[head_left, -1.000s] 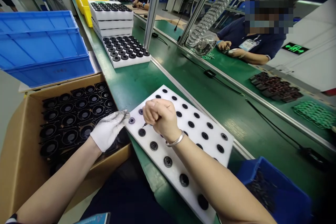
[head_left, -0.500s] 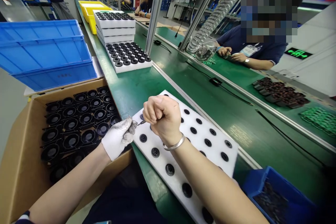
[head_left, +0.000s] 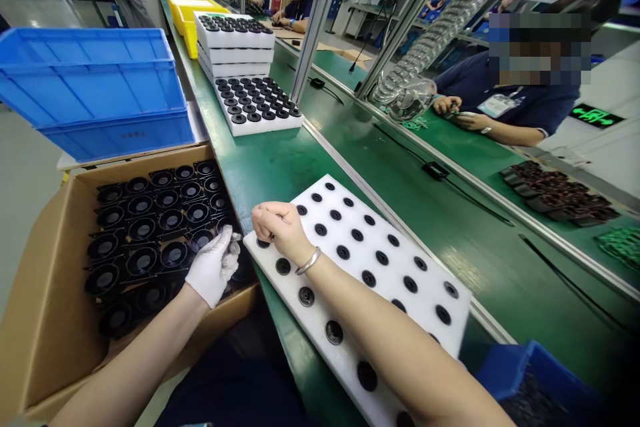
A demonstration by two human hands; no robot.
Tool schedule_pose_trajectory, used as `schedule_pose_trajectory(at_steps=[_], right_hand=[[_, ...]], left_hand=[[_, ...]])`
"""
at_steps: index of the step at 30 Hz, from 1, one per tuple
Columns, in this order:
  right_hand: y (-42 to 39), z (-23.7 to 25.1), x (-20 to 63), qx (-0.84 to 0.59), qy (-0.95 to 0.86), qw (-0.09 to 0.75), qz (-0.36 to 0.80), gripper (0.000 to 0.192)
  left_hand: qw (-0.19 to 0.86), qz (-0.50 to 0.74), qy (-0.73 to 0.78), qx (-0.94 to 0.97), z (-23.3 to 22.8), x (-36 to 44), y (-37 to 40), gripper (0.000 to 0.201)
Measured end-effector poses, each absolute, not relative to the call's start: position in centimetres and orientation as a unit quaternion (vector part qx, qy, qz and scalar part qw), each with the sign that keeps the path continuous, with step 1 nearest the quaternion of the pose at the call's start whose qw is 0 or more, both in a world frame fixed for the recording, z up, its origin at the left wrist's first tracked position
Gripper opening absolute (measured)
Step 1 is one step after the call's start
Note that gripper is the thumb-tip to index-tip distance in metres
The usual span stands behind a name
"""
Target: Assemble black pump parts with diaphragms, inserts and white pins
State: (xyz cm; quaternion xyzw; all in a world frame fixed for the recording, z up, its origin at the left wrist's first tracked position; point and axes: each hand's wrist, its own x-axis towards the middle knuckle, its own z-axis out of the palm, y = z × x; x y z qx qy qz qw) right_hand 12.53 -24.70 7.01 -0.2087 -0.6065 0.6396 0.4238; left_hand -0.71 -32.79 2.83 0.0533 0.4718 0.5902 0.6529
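While my gaze runs from the left, stacked blue crates [head_left: 95, 90] sit behind an open cardboard box [head_left: 37, 293] packed with rows of black round parts [head_left: 150, 227]. My left hand [head_left: 213, 267], in a white glove, hovers over the box's near right corner with its fingers [head_left: 227, 243] drawn together in a pinch; whether they grip anything I cannot tell, since the tips blur against the dark parts below. Just beside it, my bare right hand [head_left: 277, 227], a metal bangle [head_left: 307, 261] at the wrist, is curled into a loose fist over the near left corner of a white foam tray [head_left: 425, 267]; what, if anything, the closed fingers hold is hidden. That tray lies slantwise on the green bench [head_left: 260, 160], its round pockets each filled with a small black part [head_left: 343, 252]. Farther back stand a filled foam tray [head_left: 257, 110], a stack of foam trays [head_left: 235, 43] and yellow bins [head_left: 187, 10]. Across the bench, to the right, another person [head_left: 505, 90] works with both hands under a ribbed hose [head_left: 440, 27], and a blue bin [head_left: 540, 380] sits near my right forearm.
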Motion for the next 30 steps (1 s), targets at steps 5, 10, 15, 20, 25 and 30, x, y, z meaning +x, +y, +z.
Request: schedule_pose_trajectory(at_steps=[5, 10, 15, 20, 25, 30], right_hand=[[-24.1, 6.7, 12.5, -0.163, -0.586, 0.359, 0.708, 0.05], [-24.4, 6.1, 12.8, -0.154, -0.584, 0.388, 0.696, 0.049], [-25.0, 6.0, 12.8, -0.186, -0.616, 0.362, 0.674, 0.048], [-24.9, 9.1, 12.5, -0.148, -0.614, 0.425, 0.648, 0.052], [-25.1, 15.6, 13.3, -0.114, -0.559, 0.502, 0.65, 0.045], [-27.0, 16.9, 17.2, -0.192, -0.513, 0.527, 0.65, 0.043]], left_hand=[[0.664, 0.585, 0.464, 0.04, 2.0, -0.4, -32.8, 0.042], [0.668, 0.588, 0.455, 0.033, 2.0, -0.2, -32.8, 0.045], [0.663, 0.594, 0.453, 0.038, 2.3, -0.2, -32.9, 0.044], [0.656, 0.596, 0.462, 0.024, 2.5, -0.4, -33.2, 0.028], [0.645, 0.601, 0.472, 0.022, 3.0, -0.4, -33.5, 0.016], [0.621, 0.631, 0.461, 0.053, 4.4, -0.7, -33.9, 0.013]])
